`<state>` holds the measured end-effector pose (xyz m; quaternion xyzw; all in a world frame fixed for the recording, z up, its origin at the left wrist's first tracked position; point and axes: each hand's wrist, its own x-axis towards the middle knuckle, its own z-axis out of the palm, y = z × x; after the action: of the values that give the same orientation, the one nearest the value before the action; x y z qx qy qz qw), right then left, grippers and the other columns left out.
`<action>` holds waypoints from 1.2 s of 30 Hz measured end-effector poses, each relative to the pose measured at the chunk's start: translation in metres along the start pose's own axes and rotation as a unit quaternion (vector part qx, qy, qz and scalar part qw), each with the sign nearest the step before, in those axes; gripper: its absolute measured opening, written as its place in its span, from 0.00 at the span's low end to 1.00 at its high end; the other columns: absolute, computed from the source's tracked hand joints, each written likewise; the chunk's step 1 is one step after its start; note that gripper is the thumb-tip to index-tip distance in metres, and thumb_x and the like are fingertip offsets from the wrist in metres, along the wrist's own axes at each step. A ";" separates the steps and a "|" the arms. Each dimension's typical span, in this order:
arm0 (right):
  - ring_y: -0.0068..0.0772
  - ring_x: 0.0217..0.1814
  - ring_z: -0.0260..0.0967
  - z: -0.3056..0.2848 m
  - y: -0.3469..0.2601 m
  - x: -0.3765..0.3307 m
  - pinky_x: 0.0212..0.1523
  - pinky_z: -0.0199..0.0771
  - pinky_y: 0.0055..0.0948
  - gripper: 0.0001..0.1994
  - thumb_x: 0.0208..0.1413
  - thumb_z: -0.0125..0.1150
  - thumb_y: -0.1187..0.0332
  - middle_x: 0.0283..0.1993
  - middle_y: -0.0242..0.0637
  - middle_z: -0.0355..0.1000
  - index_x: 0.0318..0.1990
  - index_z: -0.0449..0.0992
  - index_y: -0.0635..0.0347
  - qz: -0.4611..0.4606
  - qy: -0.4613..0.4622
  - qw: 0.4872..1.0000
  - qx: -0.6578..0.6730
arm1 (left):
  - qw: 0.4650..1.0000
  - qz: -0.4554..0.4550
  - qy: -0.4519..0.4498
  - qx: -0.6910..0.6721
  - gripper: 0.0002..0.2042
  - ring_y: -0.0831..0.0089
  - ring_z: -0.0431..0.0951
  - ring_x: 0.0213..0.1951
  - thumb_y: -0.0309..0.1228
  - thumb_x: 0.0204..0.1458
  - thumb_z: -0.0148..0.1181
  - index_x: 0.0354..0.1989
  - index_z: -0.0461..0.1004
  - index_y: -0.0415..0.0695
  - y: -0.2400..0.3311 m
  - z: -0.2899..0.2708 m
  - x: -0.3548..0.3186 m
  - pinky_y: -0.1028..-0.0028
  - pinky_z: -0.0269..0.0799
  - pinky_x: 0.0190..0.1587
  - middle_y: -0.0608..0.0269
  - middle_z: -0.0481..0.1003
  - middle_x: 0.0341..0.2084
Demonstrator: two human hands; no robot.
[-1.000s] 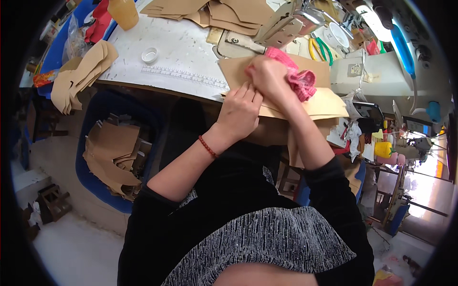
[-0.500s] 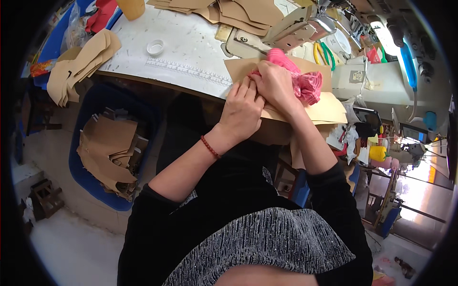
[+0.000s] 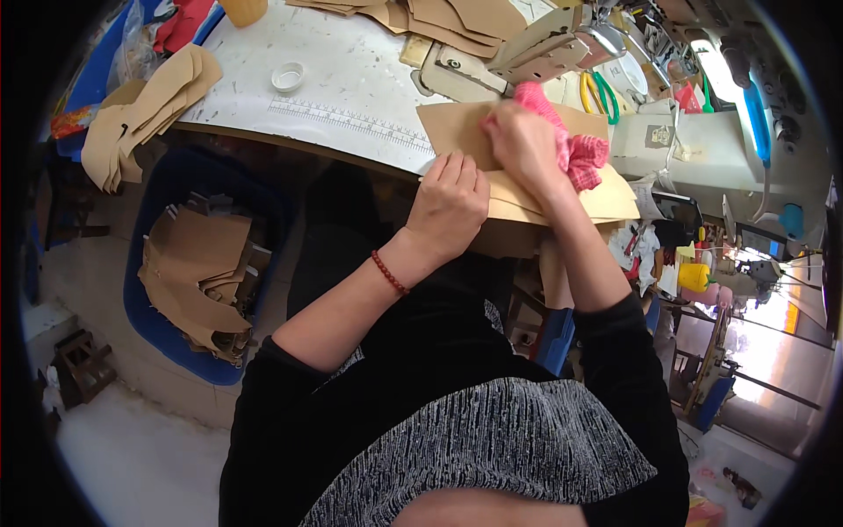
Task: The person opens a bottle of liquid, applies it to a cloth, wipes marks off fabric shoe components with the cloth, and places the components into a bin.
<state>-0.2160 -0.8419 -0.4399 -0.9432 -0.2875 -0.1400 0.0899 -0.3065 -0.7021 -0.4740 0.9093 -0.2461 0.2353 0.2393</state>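
Observation:
A tan sheet piece (image 3: pixel 458 132) lies on a small stack of like pieces at the table's front edge, before the sewing machine (image 3: pixel 553 44). My right hand (image 3: pixel 523 145) is closed on a bunched pink checked cloth (image 3: pixel 583 160) and presses it on the top piece. The cloth spills out past the far and right sides of that hand. My left hand (image 3: pixel 446 206) rests on the near left edge of the stack, its fingers stretched out side by side and holding nothing. A red bead bracelet (image 3: pixel 389 272) circles my left wrist.
A printed ruler scale (image 3: pixel 351 125) and a small white cap (image 3: pixel 287 77) are on the white table (image 3: pixel 237 92). Tan cut pieces (image 3: pixel 162 101) overhang its left edge. A blue bin (image 3: pixel 140 303) with scraps stands below. Yellow- and green-handled scissors (image 3: pixel 601 97) lie near the machine.
My right hand has moved right with the pink cloth, away from my left hand. The hands were close together before; now part of the tan piece shows between them.

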 end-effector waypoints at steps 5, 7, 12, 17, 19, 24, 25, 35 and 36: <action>0.51 0.29 0.72 -0.001 0.020 0.008 0.30 0.72 0.44 0.08 0.48 0.60 0.68 0.29 0.49 0.73 0.27 0.74 0.64 0.011 0.011 1.000 -0.014 | 0.996 -0.016 -0.083 -0.020 0.06 0.55 0.74 0.42 0.22 0.36 0.53 0.25 0.71 0.34 0.007 -0.010 0.006 0.64 0.67 0.52 0.46 0.74 0.31; 0.51 0.29 0.73 -0.002 0.018 0.007 0.30 0.72 0.44 0.08 0.47 0.61 0.67 0.29 0.50 0.73 0.26 0.74 0.65 0.026 -0.004 1.000 0.002 | 0.998 -0.004 -0.057 -0.016 0.05 0.54 0.73 0.40 0.22 0.35 0.54 0.23 0.70 0.35 0.005 -0.008 0.005 0.63 0.67 0.52 0.47 0.73 0.29; 0.51 0.28 0.73 -0.004 -0.013 0.005 0.30 0.72 0.44 0.10 0.46 0.60 0.66 0.26 0.50 0.73 0.24 0.75 0.65 0.024 -0.025 0.999 0.000 | 0.995 0.035 0.090 -0.025 0.04 0.52 0.72 0.39 0.20 0.33 0.54 0.21 0.68 0.37 0.000 -0.004 0.008 0.60 0.66 0.51 0.47 0.71 0.28; 0.51 0.26 0.72 0.003 -0.005 0.012 0.29 0.71 0.45 0.08 0.42 0.60 0.68 0.22 0.50 0.72 0.22 0.75 0.64 0.037 -0.061 0.996 0.051 | 0.999 0.010 -0.009 -0.032 0.07 0.50 0.71 0.43 0.19 0.32 0.55 0.23 0.68 0.36 -0.001 -0.003 0.005 0.60 0.67 0.50 0.41 0.72 0.36; 0.54 0.28 0.72 0.007 -0.020 0.010 0.31 0.71 0.45 0.12 0.47 0.62 0.62 0.24 0.50 0.72 0.24 0.73 0.64 0.004 -0.053 0.998 0.038 | 0.999 0.016 0.011 -0.031 0.07 0.50 0.72 0.43 0.20 0.32 0.56 0.24 0.68 0.36 -0.003 -0.002 0.008 0.60 0.67 0.50 0.41 0.72 0.36; 0.54 0.27 0.71 0.004 0.008 0.019 0.29 0.70 0.45 0.11 0.47 0.61 0.64 0.23 0.50 0.71 0.24 0.74 0.63 0.030 -0.044 0.999 0.007 | 0.998 0.009 -0.040 -0.050 0.09 0.50 0.72 0.44 0.20 0.31 0.58 0.26 0.68 0.36 0.003 -0.008 0.008 0.60 0.68 0.49 0.42 0.72 0.37; 0.54 0.27 0.71 0.005 0.006 0.018 0.29 0.70 0.45 0.10 0.47 0.61 0.64 0.23 0.50 0.71 0.25 0.74 0.63 -0.001 -0.065 0.998 0.023 | 0.999 0.021 0.004 -0.032 0.10 0.49 0.72 0.44 0.20 0.31 0.58 0.26 0.68 0.36 0.001 -0.002 0.004 0.61 0.68 0.49 0.42 0.72 0.38; 0.52 0.29 0.71 0.004 -0.012 0.007 0.30 0.70 0.45 0.09 0.47 0.60 0.66 0.25 0.48 0.72 0.25 0.73 0.64 -0.042 -0.057 0.996 0.047 | 1.000 0.019 0.013 -0.017 0.12 0.50 0.72 0.45 0.19 0.28 0.60 0.26 0.67 0.37 0.001 -0.003 0.003 0.62 0.69 0.48 0.43 0.72 0.38; 0.51 0.29 0.72 -0.004 -0.012 0.009 0.30 0.70 0.45 0.08 0.47 0.59 0.67 0.25 0.49 0.72 0.25 0.73 0.64 -0.013 -0.069 0.997 0.042 | 1.000 0.018 0.012 -0.014 0.12 0.50 0.72 0.45 0.19 0.28 0.60 0.26 0.67 0.37 0.003 -0.004 0.001 0.62 0.70 0.47 0.43 0.72 0.38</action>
<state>-0.2166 -0.8287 -0.4323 -0.9421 -0.3113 -0.0636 0.1070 -0.3088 -0.7025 -0.4693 0.8985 -0.2623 0.2470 0.2506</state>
